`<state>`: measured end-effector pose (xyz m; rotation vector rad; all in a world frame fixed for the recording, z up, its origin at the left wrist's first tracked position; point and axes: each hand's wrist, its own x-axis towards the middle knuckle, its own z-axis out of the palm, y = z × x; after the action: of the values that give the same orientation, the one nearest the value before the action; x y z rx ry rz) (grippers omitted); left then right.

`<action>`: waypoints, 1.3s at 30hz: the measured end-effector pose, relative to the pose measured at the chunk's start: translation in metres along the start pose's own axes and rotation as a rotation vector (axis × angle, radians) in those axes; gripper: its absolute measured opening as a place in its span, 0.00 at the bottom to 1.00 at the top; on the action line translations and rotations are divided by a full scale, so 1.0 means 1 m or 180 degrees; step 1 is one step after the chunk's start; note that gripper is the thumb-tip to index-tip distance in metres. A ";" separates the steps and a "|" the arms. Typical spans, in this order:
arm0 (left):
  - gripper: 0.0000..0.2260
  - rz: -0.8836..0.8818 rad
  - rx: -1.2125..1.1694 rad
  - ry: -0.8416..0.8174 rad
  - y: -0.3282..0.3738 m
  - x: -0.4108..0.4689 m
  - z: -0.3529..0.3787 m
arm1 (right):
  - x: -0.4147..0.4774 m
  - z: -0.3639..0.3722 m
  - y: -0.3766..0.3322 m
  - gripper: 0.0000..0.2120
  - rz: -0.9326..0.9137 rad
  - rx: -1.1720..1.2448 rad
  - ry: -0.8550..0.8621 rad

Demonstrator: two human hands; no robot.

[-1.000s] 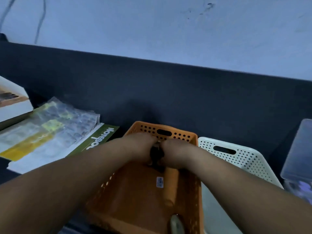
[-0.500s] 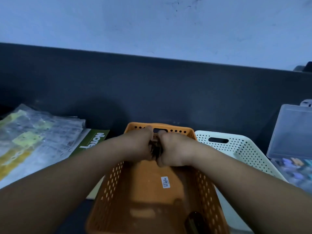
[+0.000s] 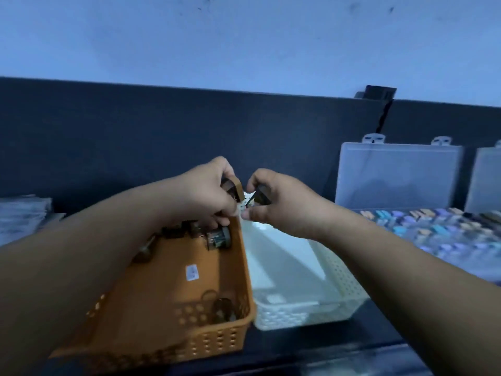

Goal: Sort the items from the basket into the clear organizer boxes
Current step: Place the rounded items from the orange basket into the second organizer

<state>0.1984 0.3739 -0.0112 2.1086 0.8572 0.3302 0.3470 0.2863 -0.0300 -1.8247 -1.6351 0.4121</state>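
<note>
Gripping a small dark part (image 3: 231, 185) in the left hand (image 3: 206, 198), with fingers curled round and thumb on top. Pinching a second small dark part (image 3: 261, 198) in the right hand (image 3: 282, 206), between thumb and curled fingers. Both held close together but just apart, above the far right corner of the orange basket (image 3: 225, 340), at about 1 o'clock from the basket's middle. Raised clear of the rim, likely to pull the two parts apart or to check them before sorting. Too blurred and dim to say what kind of parts.

Small dark pieces (image 3: 217, 238) left in the basket: a cluster at 12 o'clock on the floor, right under the left hand, and a few more pieces (image 3: 223, 310) at 5 o'clock in the near corner. A white label (image 3: 192, 273) stuck mid-floor. At 3 o'clock from the orange basket, just beside it, a white basket (image 3: 341, 275); hard to tell whether touching.

At 3 o'clock of the view, the clear organizer box (image 3: 433, 229), well apart from both hands. Its lid (image 3: 398, 177) propped upright against the dark back panel (image 3: 135, 145), so open and ready for dropping parts in. Many compartments already filled with coloured bits. Judging from that, sorting partly done, with a reach to the right probably needed next. At 9 o'clock, a stack of clear packets (image 3: 21, 215).
</note>
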 end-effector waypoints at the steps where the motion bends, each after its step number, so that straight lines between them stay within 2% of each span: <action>1: 0.16 -0.0014 -0.0036 0.0001 0.013 0.000 0.012 | -0.012 -0.010 0.007 0.14 0.0061 0.0153 0.0042; 5: 0.12 0.0254 -0.0065 -0.0029 0.070 0.003 0.076 | -0.073 -0.060 0.044 0.12 0.0289 0.0387 0.0311; 8: 0.06 0.0194 -0.0329 -0.0164 0.118 0.003 0.135 | -0.129 -0.105 0.078 0.13 0.0524 0.0312 0.0535; 11: 0.07 0.0160 -0.0659 -0.0274 0.167 0.000 0.199 | -0.191 -0.153 0.114 0.20 0.0785 0.0101 0.0621; 16: 0.07 0.0413 -0.0744 -0.0593 0.240 -0.001 0.304 | -0.293 -0.216 0.174 0.22 0.1124 0.0053 0.1058; 20: 0.02 0.0502 -0.0647 -0.0769 0.292 0.008 0.364 | -0.348 -0.267 0.211 0.20 0.1352 -0.0210 0.1324; 21: 0.04 0.0564 -0.0562 -0.0768 0.304 0.013 0.375 | -0.358 -0.280 0.221 0.20 0.1400 -0.0204 0.1364; 28: 0.09 0.0899 -0.0343 -0.0719 0.360 0.067 0.445 | -0.394 -0.333 0.302 0.26 0.1867 -0.0121 0.1541; 33: 0.06 0.1053 -0.0177 -0.0824 0.387 0.125 0.473 | -0.377 -0.370 0.355 0.22 0.1975 -0.0218 0.1672; 39: 0.11 0.0971 -0.0105 -0.0854 0.411 0.188 0.491 | -0.352 -0.430 0.406 0.23 0.2139 -0.0451 0.1778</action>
<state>0.7707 0.0302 -0.0149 2.1909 0.3722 0.2096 0.8622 -0.1696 -0.0371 -2.3065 -0.6709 0.0418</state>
